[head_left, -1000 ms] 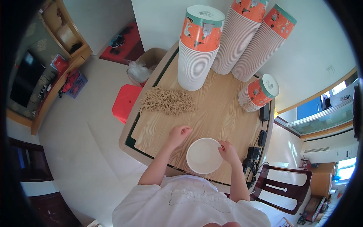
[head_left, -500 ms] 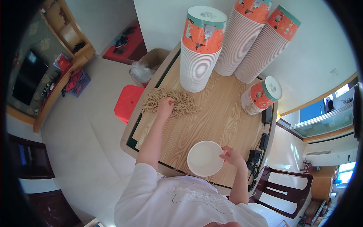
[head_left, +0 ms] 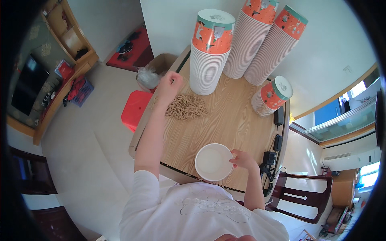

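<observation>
My right hand (head_left: 244, 159) pinches the right rim of a white paper tub (head_left: 210, 164) at the table's near edge. The tub's open mouth faces up and its inside looks plain white. My left hand (head_left: 170, 85) is raised over the far left table edge, its fingers curled together. Whatever may be between those fingers is too small to make out. Beside and below that hand lies a tangled heap of beige paper cords (head_left: 187, 107), partly covered by my left forearm.
Tall stacks of upside-down orange-and-green paper tubs, a left stack (head_left: 209, 60), a middle stack (head_left: 247, 44) and a right stack (head_left: 270, 50), stand at the back. A short stack (head_left: 271, 96) and black adapters (head_left: 269, 157) line the right edge. A red stool (head_left: 135, 110) stands left, a chair (head_left: 299, 197) right.
My left hand has lifted from the cord heap and moved up and away, toward the far left edge. My right hand still holds the tub's rim.
</observation>
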Action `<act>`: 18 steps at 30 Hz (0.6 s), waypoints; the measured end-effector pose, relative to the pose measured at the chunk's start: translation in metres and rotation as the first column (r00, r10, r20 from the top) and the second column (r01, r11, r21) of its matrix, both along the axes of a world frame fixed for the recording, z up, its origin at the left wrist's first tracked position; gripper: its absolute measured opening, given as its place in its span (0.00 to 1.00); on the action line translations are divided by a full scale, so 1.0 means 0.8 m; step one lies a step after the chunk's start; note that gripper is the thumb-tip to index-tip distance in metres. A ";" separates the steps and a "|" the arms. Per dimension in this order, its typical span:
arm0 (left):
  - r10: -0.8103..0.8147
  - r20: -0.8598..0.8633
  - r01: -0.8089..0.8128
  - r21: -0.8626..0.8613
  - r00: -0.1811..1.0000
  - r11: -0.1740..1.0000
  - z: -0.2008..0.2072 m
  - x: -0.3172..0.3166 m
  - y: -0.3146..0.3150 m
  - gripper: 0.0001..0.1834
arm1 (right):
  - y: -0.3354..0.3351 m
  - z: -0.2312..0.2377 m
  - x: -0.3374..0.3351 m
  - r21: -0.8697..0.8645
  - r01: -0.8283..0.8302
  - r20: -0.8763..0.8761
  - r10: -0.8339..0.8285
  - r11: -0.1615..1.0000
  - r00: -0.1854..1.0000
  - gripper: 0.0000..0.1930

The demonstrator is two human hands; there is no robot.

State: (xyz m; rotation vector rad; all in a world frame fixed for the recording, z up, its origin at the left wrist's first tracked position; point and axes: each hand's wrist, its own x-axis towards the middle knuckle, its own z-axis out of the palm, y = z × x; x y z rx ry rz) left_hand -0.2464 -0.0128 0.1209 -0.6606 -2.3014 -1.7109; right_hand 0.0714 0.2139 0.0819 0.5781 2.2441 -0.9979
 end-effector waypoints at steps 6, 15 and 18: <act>-0.187 0.062 0.156 0.339 0.980 0.928 0.119 0.064 -0.017 0.03 | 0.002 0.005 0.005 0.128 -0.036 -0.063 0.045 0.991 0.997 0.11; -0.337 0.268 0.378 -0.118 0.903 0.918 -0.015 0.251 0.028 0.04 | -0.085 0.005 -0.050 -0.704 0.312 -0.218 -0.612 0.638 0.760 0.13; -0.239 0.231 0.276 -0.144 0.943 0.950 -0.039 0.274 0.032 0.05 | -0.105 0.006 -0.059 -0.875 0.421 0.064 -0.804 0.240 0.592 0.12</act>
